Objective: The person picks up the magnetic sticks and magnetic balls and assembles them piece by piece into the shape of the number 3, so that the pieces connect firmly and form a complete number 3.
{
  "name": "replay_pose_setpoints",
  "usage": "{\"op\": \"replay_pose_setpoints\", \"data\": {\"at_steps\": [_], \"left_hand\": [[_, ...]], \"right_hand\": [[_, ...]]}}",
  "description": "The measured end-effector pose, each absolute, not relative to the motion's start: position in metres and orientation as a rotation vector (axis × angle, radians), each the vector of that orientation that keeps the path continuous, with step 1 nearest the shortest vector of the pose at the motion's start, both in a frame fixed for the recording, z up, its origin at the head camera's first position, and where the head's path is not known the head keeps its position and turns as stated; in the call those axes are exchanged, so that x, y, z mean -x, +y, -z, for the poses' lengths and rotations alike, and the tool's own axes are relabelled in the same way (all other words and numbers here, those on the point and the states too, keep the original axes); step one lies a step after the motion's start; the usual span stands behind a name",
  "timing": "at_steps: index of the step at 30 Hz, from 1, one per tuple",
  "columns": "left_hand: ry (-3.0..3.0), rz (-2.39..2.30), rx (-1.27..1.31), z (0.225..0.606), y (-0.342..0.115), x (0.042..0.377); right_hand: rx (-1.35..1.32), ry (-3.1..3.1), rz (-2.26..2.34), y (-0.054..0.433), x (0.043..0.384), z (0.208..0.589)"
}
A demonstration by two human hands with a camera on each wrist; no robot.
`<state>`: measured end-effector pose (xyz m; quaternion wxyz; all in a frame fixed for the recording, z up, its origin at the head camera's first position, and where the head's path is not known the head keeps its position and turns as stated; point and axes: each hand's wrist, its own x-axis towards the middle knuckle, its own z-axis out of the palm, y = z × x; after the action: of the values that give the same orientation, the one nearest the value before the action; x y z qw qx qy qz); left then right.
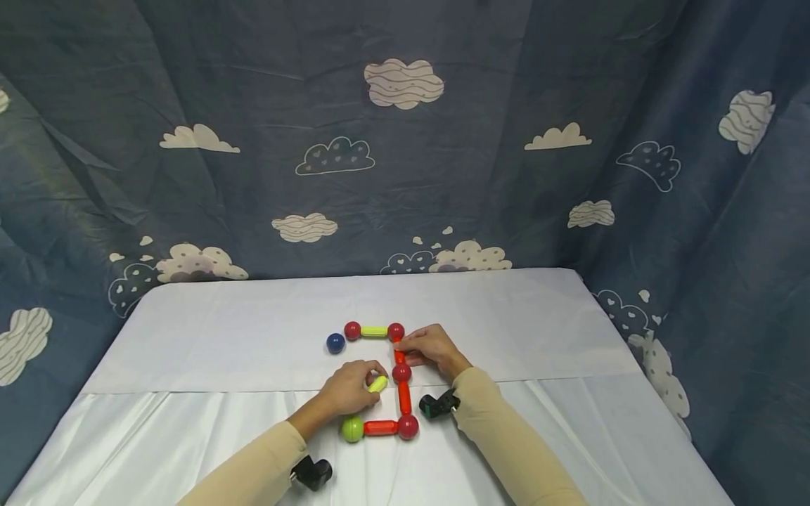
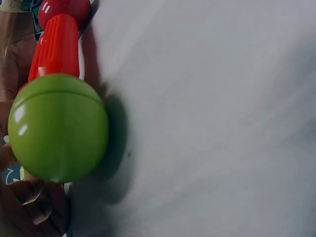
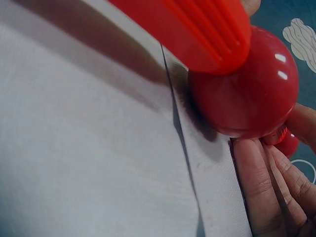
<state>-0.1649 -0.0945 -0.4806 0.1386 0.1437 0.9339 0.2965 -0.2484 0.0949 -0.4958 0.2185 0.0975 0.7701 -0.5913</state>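
My left hand (image 1: 346,388) holds a short yellow rod (image 1: 378,384) between thumb and fingers, to the left of the middle red ball (image 1: 401,372). With my right hand (image 1: 434,346) I pinch the upper red rod (image 1: 399,357), which runs from that ball up to the far red ball (image 1: 396,331). From there another yellow rod (image 1: 374,331) leads left to a red ball (image 1: 352,330). Below, a red rod (image 1: 405,398) joins the near red ball (image 1: 408,426), and one more red rod (image 1: 381,428) ends at a green ball (image 2: 58,128). My right fingertips (image 3: 254,170) lie by the middle ball.
A loose blue ball (image 1: 335,343) sits left of the far end of the chain. White cloth (image 1: 544,323) covers the table, with a seam across it. Behind hangs a dark blue curtain (image 1: 455,176) with cloud prints. Black wrist cameras sit under both sleeves.
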Motion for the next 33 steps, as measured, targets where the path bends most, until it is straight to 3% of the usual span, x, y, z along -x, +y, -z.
{"op": "replay_pose_setpoints", "data": {"at_steps": [25,33], "left_hand": [[2.645,-1.093,-0.398,0.477,-0.125,0.175],[2.640,-1.101,-0.544,0.484,-0.124,0.180]], "right_hand": [[-0.250,2.127,1.621,0.096,0.249,0.496],[-0.252,2.131,1.621,0.096,0.249,0.498]]}}
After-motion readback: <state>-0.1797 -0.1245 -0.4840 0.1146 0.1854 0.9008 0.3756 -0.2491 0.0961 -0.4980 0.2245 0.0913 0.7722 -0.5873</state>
